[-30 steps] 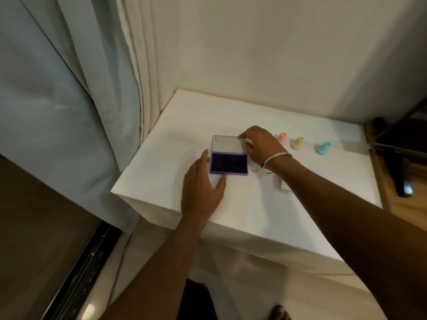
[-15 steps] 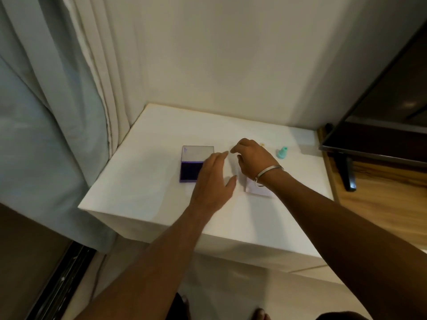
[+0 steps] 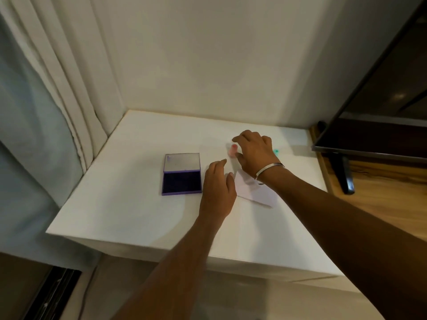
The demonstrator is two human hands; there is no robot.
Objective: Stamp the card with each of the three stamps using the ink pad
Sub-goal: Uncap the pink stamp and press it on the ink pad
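**Reaching for the First Stamp**

White walls and a pale curtain are enclosing a white bench (image 3: 129, 204) that is carrying every item of the task.

The card (image 3: 254, 190) is lying flat on the bench, partly hidden under the right wrist and touching the edge of the left hand (image 3: 218, 192). No print is showing on its visible part, so the task is judged to be at its start. The ink pad (image 3: 181, 182) is lying open just left of the left hand, lid folded back, dark pad exposed.

The right hand (image 3: 254, 151) is hovering over the pink stamp (image 3: 233, 150), which is standing beyond the card. Its fingers (image 3: 240, 139) are curving apart around the stamp, thumb on the near side; no closure is visible, though motion blur is leaving contact uncertain. The left hand's fingers are loosely spread and holding nothing. A green stamp (image 3: 276, 151) is peeking out to the right of the right hand; the third stamp is hidden.

Procedure for the step in hand:
1. Pinch the pink stamp by its narrow handle, keeping it upright.
2. Lift it clear before carrying it left to the ink pad.
3. Keep the left hand pressing the card edge so that the card is not shifting.
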